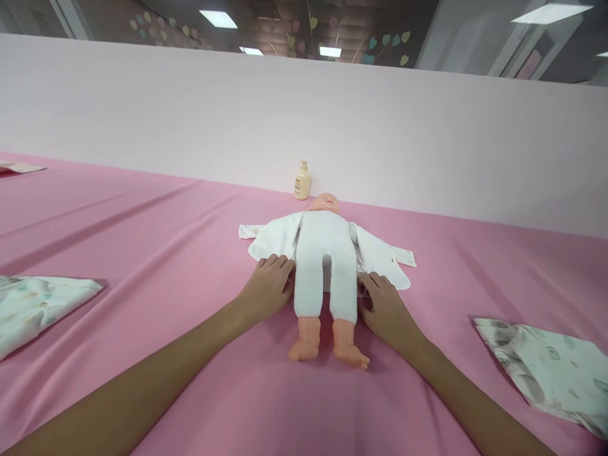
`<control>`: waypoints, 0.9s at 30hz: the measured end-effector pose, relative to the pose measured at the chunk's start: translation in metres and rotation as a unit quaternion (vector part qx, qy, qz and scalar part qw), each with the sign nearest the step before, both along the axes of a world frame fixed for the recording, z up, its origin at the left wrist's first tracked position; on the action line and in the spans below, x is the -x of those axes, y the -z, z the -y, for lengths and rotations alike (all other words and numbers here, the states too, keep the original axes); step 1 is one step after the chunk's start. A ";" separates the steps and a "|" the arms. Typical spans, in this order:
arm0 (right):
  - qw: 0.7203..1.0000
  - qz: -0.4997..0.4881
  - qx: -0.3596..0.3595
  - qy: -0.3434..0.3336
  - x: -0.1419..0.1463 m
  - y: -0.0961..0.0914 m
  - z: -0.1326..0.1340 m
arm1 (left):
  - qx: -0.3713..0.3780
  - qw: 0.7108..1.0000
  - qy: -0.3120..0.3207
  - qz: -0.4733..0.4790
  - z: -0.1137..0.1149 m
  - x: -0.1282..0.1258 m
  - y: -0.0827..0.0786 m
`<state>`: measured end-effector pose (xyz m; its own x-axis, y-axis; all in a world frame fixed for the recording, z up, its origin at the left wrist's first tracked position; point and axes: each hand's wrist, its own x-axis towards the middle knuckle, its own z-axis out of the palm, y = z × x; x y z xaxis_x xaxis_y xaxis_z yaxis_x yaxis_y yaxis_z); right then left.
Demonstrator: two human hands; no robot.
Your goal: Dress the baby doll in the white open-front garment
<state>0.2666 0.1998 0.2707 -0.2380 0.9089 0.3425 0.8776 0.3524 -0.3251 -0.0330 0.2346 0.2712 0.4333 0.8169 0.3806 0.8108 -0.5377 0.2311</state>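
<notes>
A baby doll (325,259) with a white cloth body lies on its back on the pink cloth, head away from me, bare feet toward me. Under it an open white garment (278,237) is spread to both sides. My left hand (266,288) lies on the lower left edge of the garment beside the doll's leg, fingers curled and pressed to the fabric. On the other side, my right hand (386,307) rests at the garment's lower right edge against the doll's other leg, fingers bent onto the fabric.
A cream pump bottle (302,180) stands behind the doll's head by the pale pink wall (190,120). Folded patterned cloths lie at the left (33,307) and at the right (551,370). Another cloth (19,167) lies at the far left edge.
</notes>
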 end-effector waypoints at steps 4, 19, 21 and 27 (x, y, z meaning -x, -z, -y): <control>1.000 0.001 -0.006 -0.005 -0.002 -0.003 0.002 | -0.012 0.999 0.014 0.028 0.000 0.007 -0.002; 0.999 0.027 -0.006 -0.019 -0.016 -0.008 0.002 | 0.012 0.999 0.017 -0.025 -0.011 0.025 -0.011; 0.999 0.039 -0.004 -0.029 -0.016 -0.013 0.000 | 0.019 0.999 0.008 -0.047 -0.010 0.024 -0.016; 0.998 0.062 0.004 0.000 0.000 -0.052 0.022 | 0.045 0.997 -0.059 -0.038 0.053 0.027 -0.063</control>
<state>0.2662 0.1775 0.3225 -0.2791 0.9111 0.3033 0.9112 0.3510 -0.2159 -0.0599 0.1817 0.3341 0.3564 0.8934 0.2735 0.8845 -0.4169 0.2093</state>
